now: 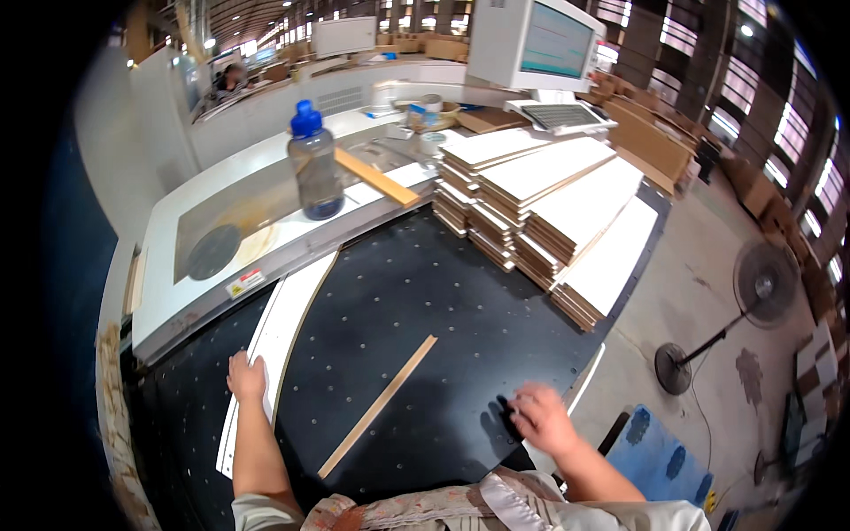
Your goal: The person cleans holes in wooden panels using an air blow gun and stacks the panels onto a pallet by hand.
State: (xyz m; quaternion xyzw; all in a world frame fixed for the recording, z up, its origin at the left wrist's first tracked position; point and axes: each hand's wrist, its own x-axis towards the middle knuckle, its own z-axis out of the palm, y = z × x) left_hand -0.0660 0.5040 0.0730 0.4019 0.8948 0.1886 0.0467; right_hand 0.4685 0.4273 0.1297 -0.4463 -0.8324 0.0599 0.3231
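My left hand (247, 376) rests on the near end of a long white panel (282, 329) that lies along the left side of the black perforated table (425, 292), fingers curled over its edge. My right hand (542, 418) hovers, blurred, over the table's right front edge with fingers loosely bent and nothing visible in it. A thin wooden strip (379, 404) lies diagonally on the table between the two hands. Stacks of white-faced panels (544, 199) sit at the table's far right.
A dark water bottle with a blue cap (314, 164) and a wooden bar (376, 177) stand on the white machine housing (190, 265) behind. A monitor (536, 40) and keyboard (562, 115) are farther back. A floor fan (761, 288) and blue mat (655, 451) are at right.
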